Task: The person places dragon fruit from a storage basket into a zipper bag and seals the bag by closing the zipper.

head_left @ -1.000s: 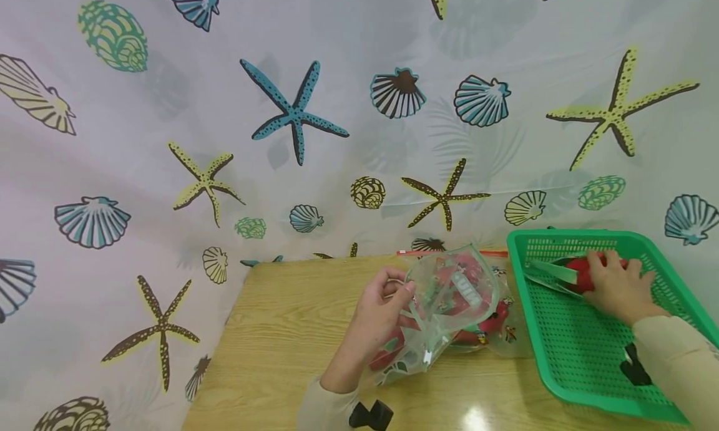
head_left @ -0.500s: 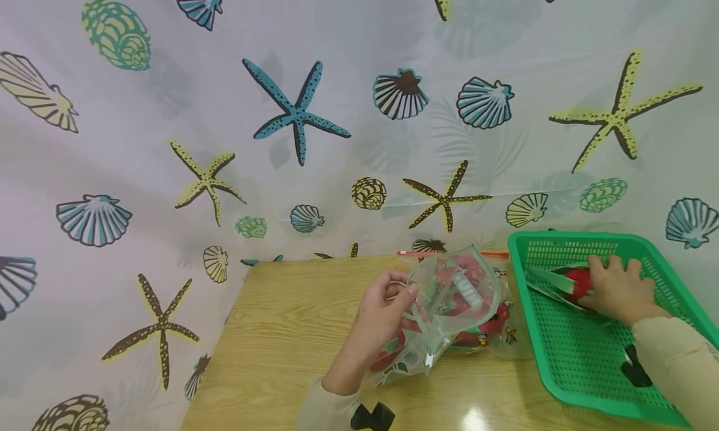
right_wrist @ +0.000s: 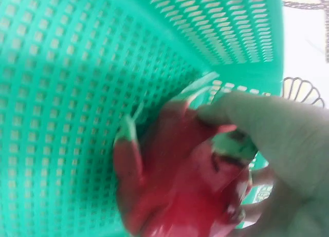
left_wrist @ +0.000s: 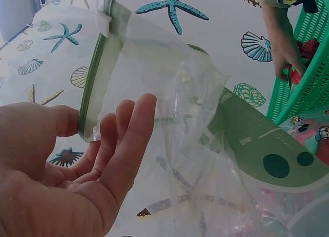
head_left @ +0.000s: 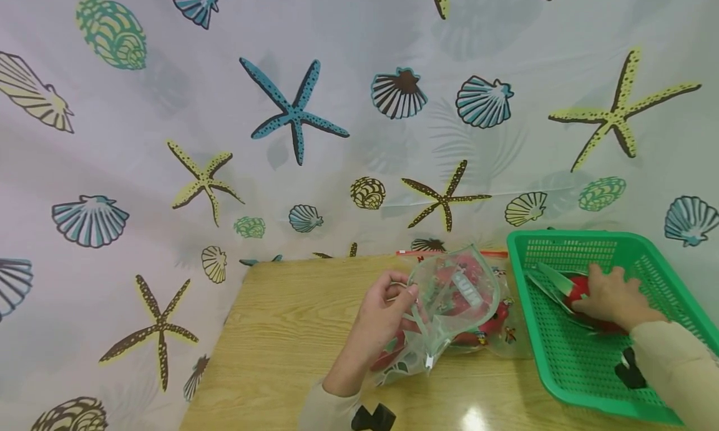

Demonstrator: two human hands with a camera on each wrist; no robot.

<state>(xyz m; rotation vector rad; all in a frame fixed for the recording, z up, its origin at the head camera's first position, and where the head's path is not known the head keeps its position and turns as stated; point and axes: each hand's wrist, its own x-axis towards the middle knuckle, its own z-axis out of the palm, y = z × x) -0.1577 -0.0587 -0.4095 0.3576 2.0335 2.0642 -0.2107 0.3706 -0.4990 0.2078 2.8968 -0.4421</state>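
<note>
My left hand (head_left: 381,309) pinches the zip edge of a clear zip bag (head_left: 449,319) between thumb and fingers, above the table. In the left wrist view the edge of the zip bag (left_wrist: 97,83) has a green strip and a white slider, and a green printed panel shows lower down. My right hand (head_left: 615,297) reaches into a green plastic basket (head_left: 528,319) and grips a dragon fruit (head_left: 578,289). Close up in the right wrist view, the dragon fruit (right_wrist: 180,170) is red with green-tipped scales. The hand covers its right part.
Behind the held bag, against the basket's left side, lies another clear bag (head_left: 510,334) with cartoon prints, a red zip and red contents. The wooden table (head_left: 281,331) extends left. A curtain (head_left: 337,188) printed with starfish and shells hangs behind.
My right hand has shifted its hold on the dragon fruit, which has turned slightly in the basket; the thumb now shows on its near side. My left hand and the bag hardly moved.
</note>
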